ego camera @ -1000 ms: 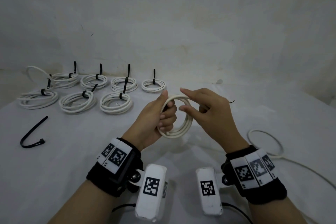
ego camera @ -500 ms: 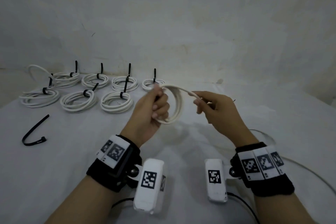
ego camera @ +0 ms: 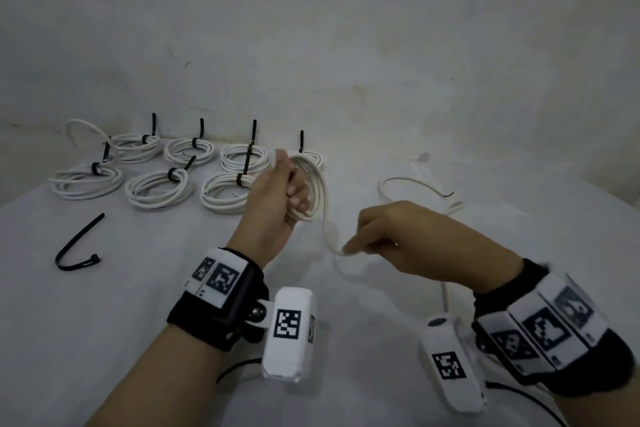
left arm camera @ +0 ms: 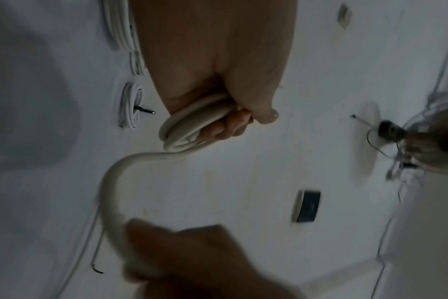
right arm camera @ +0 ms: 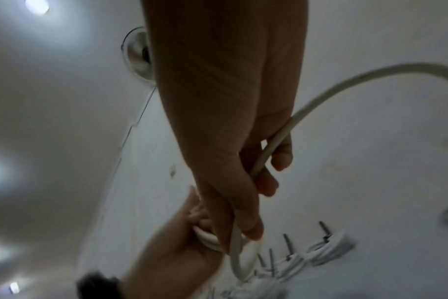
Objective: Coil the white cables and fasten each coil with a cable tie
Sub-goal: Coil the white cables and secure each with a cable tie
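My left hand (ego camera: 284, 191) is raised over the table and grips a partly wound coil of white cable (ego camera: 313, 191), seen close up as the coil (left arm camera: 192, 125) in the left wrist view. From the coil a free strand (ego camera: 327, 229) drops to my right hand (ego camera: 374, 243), lower and to the right, which holds it between thumb and curled fingers (right arm camera: 271, 161). The cable's loose tail (ego camera: 412, 184) loops on the table at the far right. A single black cable tie (ego camera: 78, 246) lies on the table at the left.
Several finished coils with black ties (ego camera: 159, 187) lie in two rows at the back left, near the wall. One tied coil (ego camera: 308, 158) sits just behind my left hand. The white table (ego camera: 104, 322) stretches in front of me.
My right hand has left the coil, dropping down and to the right while drawing out a length of cable. My left hand with the coil has risen slightly and the loose tail has shifted.
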Action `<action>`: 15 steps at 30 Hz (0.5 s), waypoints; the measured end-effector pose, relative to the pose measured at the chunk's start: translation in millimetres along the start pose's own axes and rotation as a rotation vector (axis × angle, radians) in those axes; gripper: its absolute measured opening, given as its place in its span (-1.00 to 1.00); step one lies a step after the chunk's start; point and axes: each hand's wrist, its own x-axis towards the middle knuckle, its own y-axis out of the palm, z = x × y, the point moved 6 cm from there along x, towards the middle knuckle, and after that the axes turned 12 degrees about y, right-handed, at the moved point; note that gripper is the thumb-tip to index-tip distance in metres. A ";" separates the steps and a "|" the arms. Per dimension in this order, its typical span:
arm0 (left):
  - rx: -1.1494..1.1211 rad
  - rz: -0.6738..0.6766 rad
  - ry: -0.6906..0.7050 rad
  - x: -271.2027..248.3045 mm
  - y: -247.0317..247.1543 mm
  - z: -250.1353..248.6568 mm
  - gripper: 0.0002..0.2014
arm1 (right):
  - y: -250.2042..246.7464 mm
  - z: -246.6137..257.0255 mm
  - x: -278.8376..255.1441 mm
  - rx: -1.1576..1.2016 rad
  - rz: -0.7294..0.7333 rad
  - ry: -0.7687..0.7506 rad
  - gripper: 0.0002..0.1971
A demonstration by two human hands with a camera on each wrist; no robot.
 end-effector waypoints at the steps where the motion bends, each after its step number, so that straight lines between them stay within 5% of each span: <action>1: 0.077 0.043 -0.014 -3.4 5.2 3.5 -0.62 | -6.1 8.4 0.0 0.073 -0.018 -0.042 -0.72; 4: 0.254 0.171 -0.064 -15.2 19.4 13.5 -0.56 | -28.0 17.6 5.1 0.240 -0.190 -0.101 -0.84; 7: 0.316 0.249 -0.121 -23.0 28.1 18.2 -0.49 | -40.1 8.6 12.8 0.389 -0.382 0.000 -0.93; 15: 0.060 0.215 -0.255 -23.1 28.4 14.4 -0.68 | -32.8 -28.8 23.1 0.582 -0.662 0.201 -0.84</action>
